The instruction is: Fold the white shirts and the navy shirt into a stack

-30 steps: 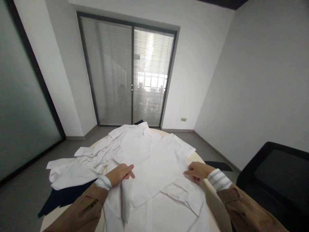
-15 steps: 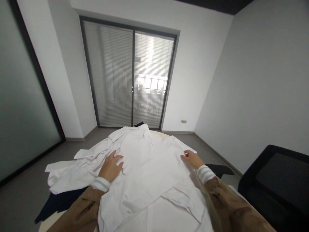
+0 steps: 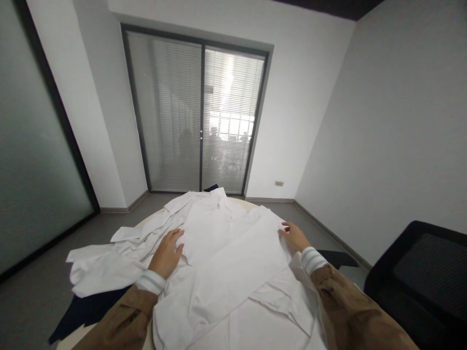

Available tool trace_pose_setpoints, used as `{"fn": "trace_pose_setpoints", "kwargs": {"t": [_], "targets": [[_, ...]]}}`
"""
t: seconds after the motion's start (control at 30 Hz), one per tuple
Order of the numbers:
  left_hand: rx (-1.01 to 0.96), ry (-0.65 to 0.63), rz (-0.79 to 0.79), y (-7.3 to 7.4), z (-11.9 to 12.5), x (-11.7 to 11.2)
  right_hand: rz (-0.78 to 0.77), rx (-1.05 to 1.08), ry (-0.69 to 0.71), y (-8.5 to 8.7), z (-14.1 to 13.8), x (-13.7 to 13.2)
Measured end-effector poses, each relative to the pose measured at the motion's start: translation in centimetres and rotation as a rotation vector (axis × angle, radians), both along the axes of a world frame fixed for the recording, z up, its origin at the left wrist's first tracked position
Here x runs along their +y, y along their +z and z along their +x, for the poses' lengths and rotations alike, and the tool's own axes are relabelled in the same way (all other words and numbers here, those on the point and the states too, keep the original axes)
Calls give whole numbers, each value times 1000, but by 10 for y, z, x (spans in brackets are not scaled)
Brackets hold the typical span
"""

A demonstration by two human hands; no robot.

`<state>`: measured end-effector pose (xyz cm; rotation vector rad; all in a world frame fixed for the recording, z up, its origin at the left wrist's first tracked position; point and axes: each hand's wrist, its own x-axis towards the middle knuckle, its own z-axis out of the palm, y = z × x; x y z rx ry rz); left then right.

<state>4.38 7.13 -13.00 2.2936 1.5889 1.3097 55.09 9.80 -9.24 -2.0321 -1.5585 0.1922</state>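
So the big white woven-fabric shirt (image 3: 233, 248) is lying spread out over a pale, round-edged surface (image 3: 73, 339), with its collar end pointing away from the person, toward the glass. More white cloth is showing under its near edge, and honestly I can't tell where one garment is ending and another is starting.

The left hand (image 3: 167, 253) is resting palm-down along the left side of the shirt, thumb sitting apart from the fingers, and it isn't gripping anything. The right hand (image 3: 294, 236) is hovering at or just touching the opposite edge, can't tell which. Its fingers are curling loosely, with a little gap showing between thumb and forefinger, so they aren't clamping on the cloth either. Both arms are wearing brown long sleeves (image 3: 346, 306) with white-and-grey striped cuffs (image 3: 151, 281) poking out.

Over on the left, a rumpled bunch of white fabric (image 3: 105, 267) is folding over itself and reaching past the edge, and a dark navy piece of cloth (image 3: 93, 306) is peeking out from beneath it. Another small dark scrap (image 3: 211, 187) is showing behind the collar.

Off to the right, a black mesh-backed chair (image 3: 430, 272) is standing near the surface. Across the room, dark-framed glass doors with slatted blinds (image 3: 197, 116) are letting bright light through on their right half.
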Motion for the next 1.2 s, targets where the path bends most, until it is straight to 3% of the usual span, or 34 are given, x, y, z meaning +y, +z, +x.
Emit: {"fn": "trace_pose_setpoints", "kwargs": {"t": [0.23,0.37,0.7,0.97,1.07,1.2], "targets": [[-25,-21,-143,2,8,-7,-91,168,-12,7,-5,36],[30,-13,-253,-1,13,-9,-63,191,-1,10,-16,60],[99,-10,-170,-13,13,-5,94,94,231,11,-44,98],[23,73,-82,11,22,16,254,48,194,36,-33,110],[18,95,-130,13,29,21,261,38,225,32,-33,112],[38,28,-126,7,30,14,137,27,301,11,-38,110]]}}
